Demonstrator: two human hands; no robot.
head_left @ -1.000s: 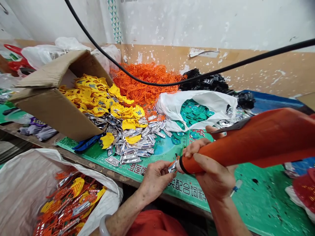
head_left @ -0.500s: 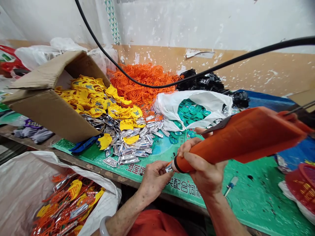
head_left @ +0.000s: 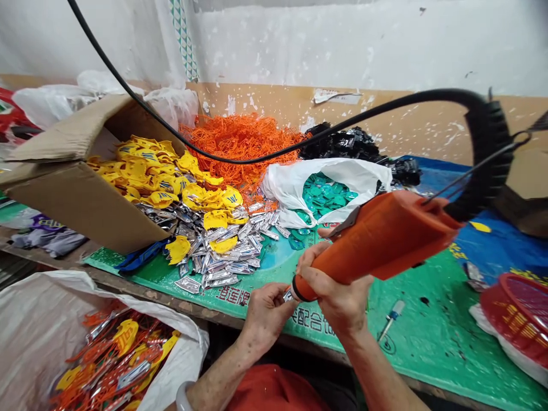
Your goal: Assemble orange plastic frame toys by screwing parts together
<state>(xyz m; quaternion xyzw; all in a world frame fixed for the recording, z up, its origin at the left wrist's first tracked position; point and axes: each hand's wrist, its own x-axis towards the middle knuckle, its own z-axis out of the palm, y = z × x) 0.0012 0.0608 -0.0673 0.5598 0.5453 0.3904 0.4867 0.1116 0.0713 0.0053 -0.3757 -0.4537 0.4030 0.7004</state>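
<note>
My right hand (head_left: 338, 288) is wrapped round an orange corded electric screwdriver (head_left: 372, 240), held tilted with its black-ringed nose down to the left. At that nose, the fingers of my left hand (head_left: 268, 314) pinch a small silver plastic part (head_left: 288, 295); most of it is hidden by the fingers. The tool's tip meets or nearly meets the part; its bit cannot be seen. Beyond my left hand lies a heap of silver parts (head_left: 231, 265) with a few yellow pieces (head_left: 223, 245) on top.
A cardboard box (head_left: 81, 200) spills yellow parts (head_left: 158, 171). Behind are orange frames (head_left: 244, 142), black parts (head_left: 355, 142) and a white bag (head_left: 282, 194) of green pieces. A sack (head_left: 29, 331) of mixed parts stands front left. A black cable (head_left: 265, 161) loops across. A screwdriver (head_left: 391, 317) and red basket (head_left: 514, 308) lie right.
The electric screwdriver's rear end has swung left and down a little, bringing its cord end into view. Both hands keep their grip; the view has shifted slightly right.
</note>
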